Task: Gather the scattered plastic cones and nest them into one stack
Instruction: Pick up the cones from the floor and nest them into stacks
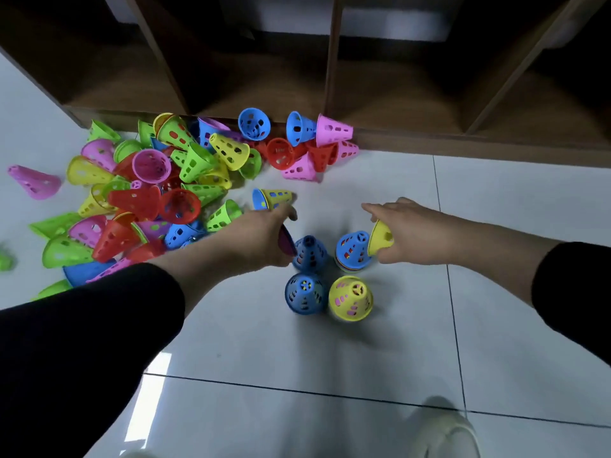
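a big heap of scattered cones (148, 193), green, yellow, pink, red and blue, lies on the white tiled floor (297, 365) against the foot of a brown wooden shelf unit (330, 94), to the left of both hands. nearer the person, four upright stacks stand close together in a square: a blue stack (310, 253) and a second blue stack (353, 250) at the back, a third blue stack (303, 293) and a yellow-topped stack (351, 298) in front. the left hand (264, 233) reaches forward just left of the back blue stack, fingers curled round a dark pink cone (288, 243) that shows only at its rim under the palm. a short nested pair, yellow over blue (271, 199), lies on its side just beyond that hand. the right hand (406, 233) grips a yellow cone (381, 238), tilted, just beside the second blue stack. black sleeves cover both forearms.
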{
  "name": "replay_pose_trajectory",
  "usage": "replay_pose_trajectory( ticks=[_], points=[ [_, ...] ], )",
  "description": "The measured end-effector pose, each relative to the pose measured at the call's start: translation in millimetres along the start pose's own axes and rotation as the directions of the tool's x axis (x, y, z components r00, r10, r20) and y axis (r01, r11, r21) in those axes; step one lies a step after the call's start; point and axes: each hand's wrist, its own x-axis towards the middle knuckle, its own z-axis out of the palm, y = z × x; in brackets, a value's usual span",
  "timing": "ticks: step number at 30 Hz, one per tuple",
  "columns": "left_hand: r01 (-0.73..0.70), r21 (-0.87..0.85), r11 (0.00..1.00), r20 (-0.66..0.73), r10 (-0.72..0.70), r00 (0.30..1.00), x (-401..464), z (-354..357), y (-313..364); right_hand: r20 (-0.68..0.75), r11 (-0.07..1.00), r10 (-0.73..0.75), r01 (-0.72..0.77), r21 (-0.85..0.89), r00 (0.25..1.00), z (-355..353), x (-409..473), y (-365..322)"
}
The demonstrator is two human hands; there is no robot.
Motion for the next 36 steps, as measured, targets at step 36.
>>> replay_pose_trajectory(
  ticks=[36],
  points=[
    [0.403, 0.159, 0.901, -0.264, -0.354, 0.897, 59, 23, -145, -0.181, 0.966, -0.160, 0.192, 0.174, 0.970, 10, 197, -65]
  ],
)
